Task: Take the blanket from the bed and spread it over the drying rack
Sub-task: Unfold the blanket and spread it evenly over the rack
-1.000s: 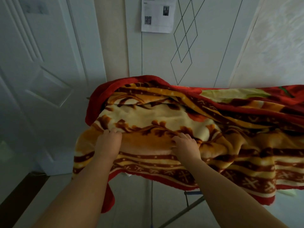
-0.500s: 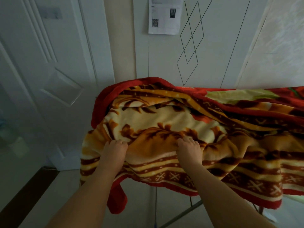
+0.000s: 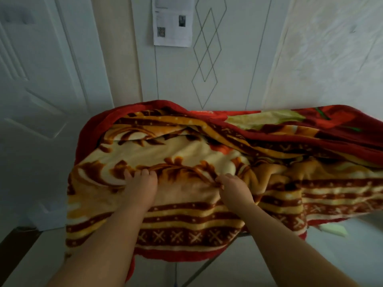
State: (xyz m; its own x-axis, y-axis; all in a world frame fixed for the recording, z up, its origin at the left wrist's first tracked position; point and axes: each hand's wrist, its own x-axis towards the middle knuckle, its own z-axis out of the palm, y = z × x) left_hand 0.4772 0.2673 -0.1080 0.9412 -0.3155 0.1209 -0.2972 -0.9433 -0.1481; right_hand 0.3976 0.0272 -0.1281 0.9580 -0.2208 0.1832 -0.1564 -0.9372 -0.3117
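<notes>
A red, orange and cream patterned blanket (image 3: 186, 150) lies draped over the drying rack, folded and rumpled along its far side. Only a grey leg of the rack (image 3: 199, 272) shows below the blanket's near hem. My left hand (image 3: 141, 187) grips a fold of the blanket near its left end, fingers curled into the fabric. My right hand (image 3: 234, 189) pinches a ridge of the blanket at the middle. The near edge hangs down toward me.
A white panelled door (image 3: 39, 112) stands at the left. A pale wall with a diamond line pattern (image 3: 207, 59) and a taped paper sheet (image 3: 172, 21) is behind the rack. A dark strip of floor (image 3: 12, 247) lies at the lower left.
Both hands have pulled the blanket's near edge toward me, so more of the striped border hangs down in front. The camera has moved closer.
</notes>
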